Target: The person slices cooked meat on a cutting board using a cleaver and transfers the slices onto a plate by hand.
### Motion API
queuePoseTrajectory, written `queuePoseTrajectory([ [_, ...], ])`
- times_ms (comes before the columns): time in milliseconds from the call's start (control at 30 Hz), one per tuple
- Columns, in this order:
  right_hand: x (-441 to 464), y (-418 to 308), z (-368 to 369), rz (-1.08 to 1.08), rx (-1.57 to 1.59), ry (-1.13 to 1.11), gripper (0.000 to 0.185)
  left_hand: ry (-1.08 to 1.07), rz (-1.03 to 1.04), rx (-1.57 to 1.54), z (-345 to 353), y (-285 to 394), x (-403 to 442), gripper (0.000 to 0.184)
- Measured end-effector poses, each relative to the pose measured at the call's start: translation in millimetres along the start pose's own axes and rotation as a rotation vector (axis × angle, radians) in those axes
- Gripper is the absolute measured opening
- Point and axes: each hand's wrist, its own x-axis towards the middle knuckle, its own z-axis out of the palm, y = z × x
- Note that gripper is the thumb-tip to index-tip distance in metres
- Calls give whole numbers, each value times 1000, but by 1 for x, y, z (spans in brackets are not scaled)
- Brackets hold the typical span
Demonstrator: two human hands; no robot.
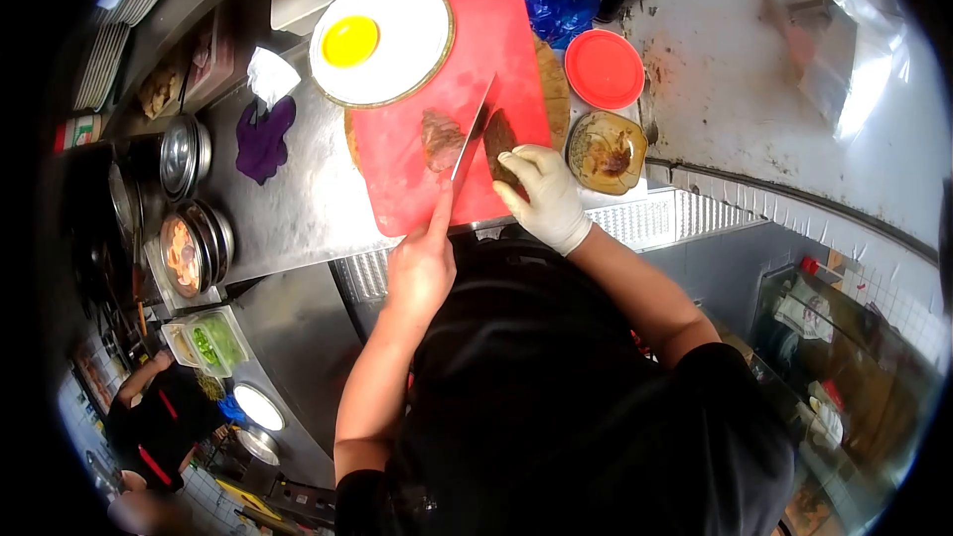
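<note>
My left hand, bare, grips a knife with the index finger stretched along it. The handle is hidden in the hand. The thin knife blade points away from me, over the red cutting board. Right of the blade, my right hand, in a pale glove, presses its fingers on a dark brown piece of meat. Sliced meat lies left of the blade. A round white dish with a yellow disc in it rests over the board's far left corner.
Right of the board are a red round lid, a brownish bowl with food remains and a blue plastic bag. Left are a purple cloth, metal bowls and tubs of chopped greens. Another person stands lower left.
</note>
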Motion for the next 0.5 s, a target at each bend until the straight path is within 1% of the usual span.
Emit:
queuePoseTrajectory([
  [100, -4, 5, 2, 78, 22, 34, 38, 25, 23, -12, 1, -1, 0, 88],
  [133, -5, 6, 3, 101, 41, 50, 42, 37, 32, -16, 2, -1, 0, 88],
  [200, -3, 4, 5, 145, 81, 81, 49, 1, -9, -14, -3, 3, 1, 83],
  [300, 3, -8, 1, 159, 22, 109, 70, -11, -34, -18, -5, 5, 1, 79],
  [333, 6, -11, 1, 169, -28, 81, 79, -9, -34, -22, -5, 5, 1, 78],
  [400, 9, -15, 2, 190, -129, 25, 98, 9, -6, -27, -1, 2, 0, 85],
  [433, 9, -14, 4, 201, -147, 2, 101, 19, 8, -30, 0, 1, 0, 89],
  [500, 10, -11, 8, 221, -179, -44, 107, 15, 8, -28, -1, 1, 0, 89],
])
